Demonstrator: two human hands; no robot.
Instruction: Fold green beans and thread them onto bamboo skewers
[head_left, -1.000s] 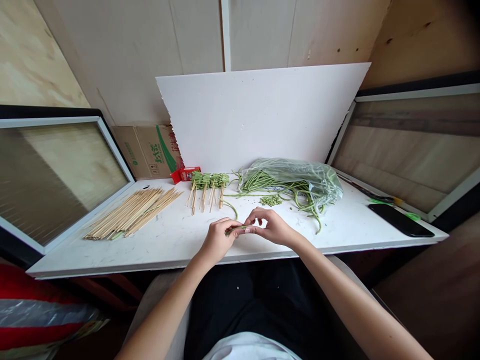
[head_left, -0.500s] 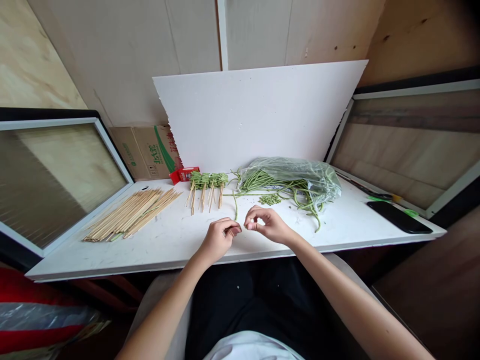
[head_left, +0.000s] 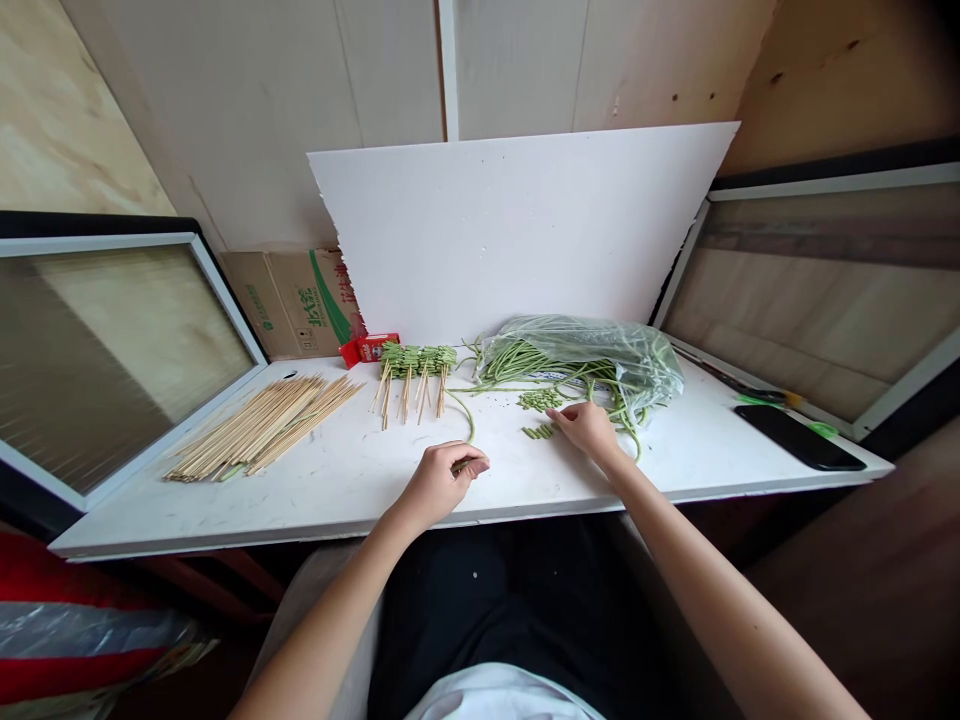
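My left hand (head_left: 441, 478), fingers curled closed near the table's front edge, grips a green long bean (head_left: 468, 412). The bean's free end curves up from the fist onto the white table. My right hand (head_left: 589, 430) reaches forward, palm down, with its fingertips together at a small pile of cut bean pieces (head_left: 538, 399). Whether a piece is between those fingertips is hidden. Just below the pile, a short row of bean pieces (head_left: 537, 432) lies beside the fingers. Behind the hand, a clear plastic bag (head_left: 637, 350) holds many long beans (head_left: 517, 362).
Skewered bean pieces (head_left: 417, 358) lie at the back, sticks toward me, by a red box (head_left: 371, 348). Bare bamboo skewers (head_left: 259, 430) spread at the left. A black phone (head_left: 799, 436) rests at the right edge. A white board (head_left: 517, 230) stands behind.
My right hand has moved forward and right, away from my left hand, to the pile. A row of bean pieces now lies below the pile. My left hand has barely moved.
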